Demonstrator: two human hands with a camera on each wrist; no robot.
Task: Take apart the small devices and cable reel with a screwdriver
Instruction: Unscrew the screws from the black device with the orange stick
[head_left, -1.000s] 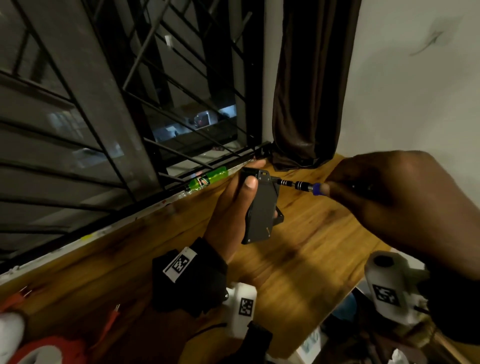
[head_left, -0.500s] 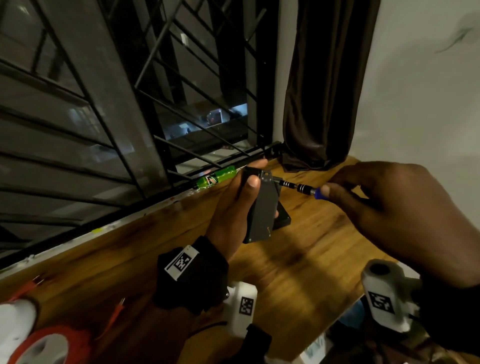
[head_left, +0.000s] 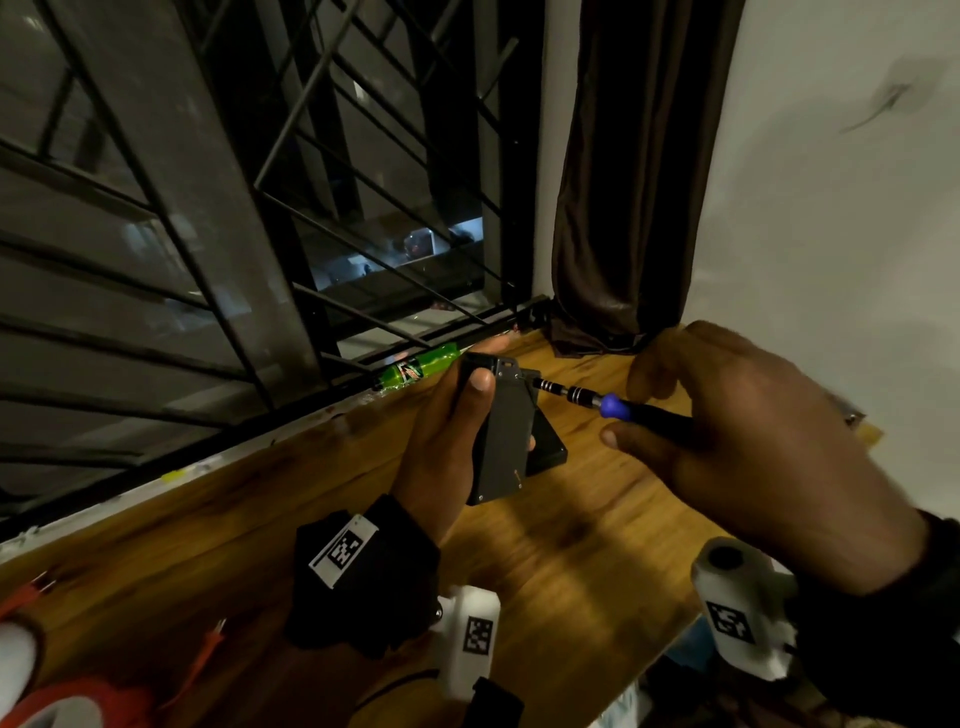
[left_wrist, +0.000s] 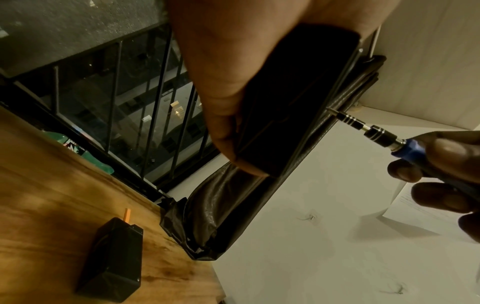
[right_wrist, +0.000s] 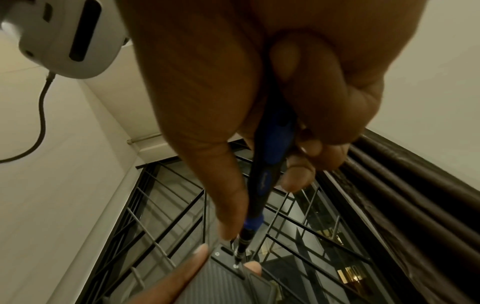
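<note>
One small black device is in hand, held upright above the worktop near its far edge by the window. My left hand grips its body, thumb on the front face. My right hand is closed round the screwdriver, its bit seated at a screw on the upper end. Step judged: unscrewing the casing. Next move calls for steady axial pressure while turning. A second black device lies on the worktop, apart.
</note>
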